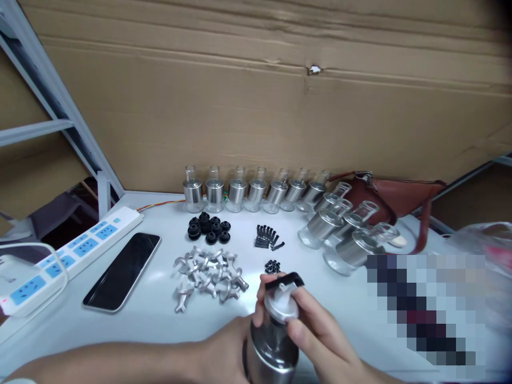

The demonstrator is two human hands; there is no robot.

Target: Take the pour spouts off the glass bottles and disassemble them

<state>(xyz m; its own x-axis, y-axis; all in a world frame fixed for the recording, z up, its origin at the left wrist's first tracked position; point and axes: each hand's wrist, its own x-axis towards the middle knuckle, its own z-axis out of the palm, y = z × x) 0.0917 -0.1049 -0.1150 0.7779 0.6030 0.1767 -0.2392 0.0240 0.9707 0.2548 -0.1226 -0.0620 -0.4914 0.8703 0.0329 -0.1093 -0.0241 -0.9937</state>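
Close to me at the table's front, a glass bottle with a metal sleeve (pixel 276 354) stands upright, topped by a silver spout cap (pixel 282 305) with a black lever (pixel 286 281). My left hand (pixel 234 341) is closed around the bottle from the left, its fingertips showing beside the cap. From the right, my right hand (pixel 324 336) pinches the cap, thumb at its rim and a finger by the lever. Just beyond the hands lie small black rings (pixel 272 266). A pile of silver spout caps (pixel 210 274) is to the left.
Several similar bottles (pixel 237 193) line the back and right. Black stoppers (pixel 208 228) and black levers (pixel 268 236) lie mid-table. A phone (pixel 123 272) and power strip (pixel 76 256) are left. A brown bag (pixel 408 197) sits at the right, with a cardboard wall (pixel 240 106) behind.
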